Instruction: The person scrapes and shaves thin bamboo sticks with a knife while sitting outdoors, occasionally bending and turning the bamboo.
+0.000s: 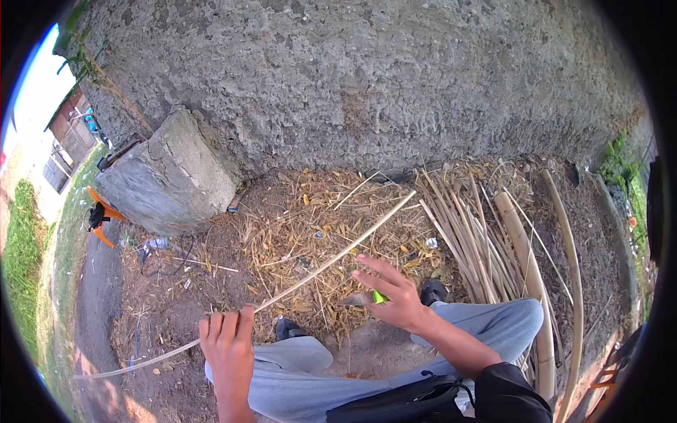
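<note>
Pale bamboo, by the look of it, makes up the long, thin strip slanting in front of a person's bent knees, one end angled toward a rough wall, the other reaching out to the lower left. The left hand is closed around it, knuckles up, at a point left of its middle. The right hand, just apart from the strip, holds a knife with a bright green handle against the palm, its first two fingers loosely extended. The strip should prove light and springy, stiff over short lengths but whippy toward its ends, with edges that may be sharp or splintery; a hold near the middle would likely balance it best. Dry leaves and shavings litter the ground beyond the shoes. To the right lie a fanned pile of strips and a thick pole; to the left, a concrete block stands against the wall.
</note>
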Demonstrator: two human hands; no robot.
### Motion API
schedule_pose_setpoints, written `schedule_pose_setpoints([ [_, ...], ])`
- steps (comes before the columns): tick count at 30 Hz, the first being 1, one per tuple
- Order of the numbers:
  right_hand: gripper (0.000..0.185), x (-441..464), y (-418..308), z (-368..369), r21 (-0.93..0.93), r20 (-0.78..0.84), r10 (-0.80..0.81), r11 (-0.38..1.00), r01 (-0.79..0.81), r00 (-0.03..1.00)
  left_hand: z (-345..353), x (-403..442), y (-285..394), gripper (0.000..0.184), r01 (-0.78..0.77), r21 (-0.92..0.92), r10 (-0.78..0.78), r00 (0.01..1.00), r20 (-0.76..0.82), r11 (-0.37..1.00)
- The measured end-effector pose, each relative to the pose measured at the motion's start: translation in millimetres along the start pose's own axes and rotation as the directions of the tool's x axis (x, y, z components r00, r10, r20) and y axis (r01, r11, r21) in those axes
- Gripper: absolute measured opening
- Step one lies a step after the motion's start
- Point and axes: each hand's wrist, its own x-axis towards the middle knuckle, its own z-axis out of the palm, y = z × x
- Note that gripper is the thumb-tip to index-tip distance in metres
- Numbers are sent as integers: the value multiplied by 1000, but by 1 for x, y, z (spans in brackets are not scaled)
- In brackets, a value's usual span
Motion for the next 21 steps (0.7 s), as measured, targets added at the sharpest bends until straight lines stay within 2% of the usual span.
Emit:
schedule_pose_setpoints([
  [2,44,1,-1,5,-18,68,115,993,-114,991,-1,17,15,24,-180,9,180,976,-121,984],
  [3,44,3,-9,9,0,56,123,992,-123,991,-17,22,13,24,-188,27,190,976,-110,982],
  [5,40,-2,7,14,112,164,148,980,-167,975,-19,31,22,21,-207,-3,203,961,-188,978],
  [6,40,-5,9,10,99,270,136,981,-168,953,-19,34,25,21,-201,-4,197,962,-189,980],
  [10,36,-6,5,16,16,278,170,983,-181,945,-14,44,30,18,-233,4,226,939,-261,972],
  [13,28,4,6,18,113,253,182,970,-216,950,-13,48,25,22,-232,32,230,919,-321,972],
  [15,23,14,6,16,283,294,327,868,-408,898,-13,50,25,28,-222,58,228,903,-363,973],
  [17,21,16,9,22,288,225,335,874,-391,915,-12,49,29,50,-36,-85,-19,819,-573,996],
  [18,20,20,8,23,273,135,348,887,-373,927,-12,47,24,71,-86,-194,-35,837,-546,977],
  [19,19,23,7,22,256,42,359,898,-357,933,-13,45,24,71,-91,-190,-30,832,-554,978],
  [21,19,31,5,17,270,15,400,881,-388,917,-16,42,27,76,-116,-488,-87,923,-374,865],
])
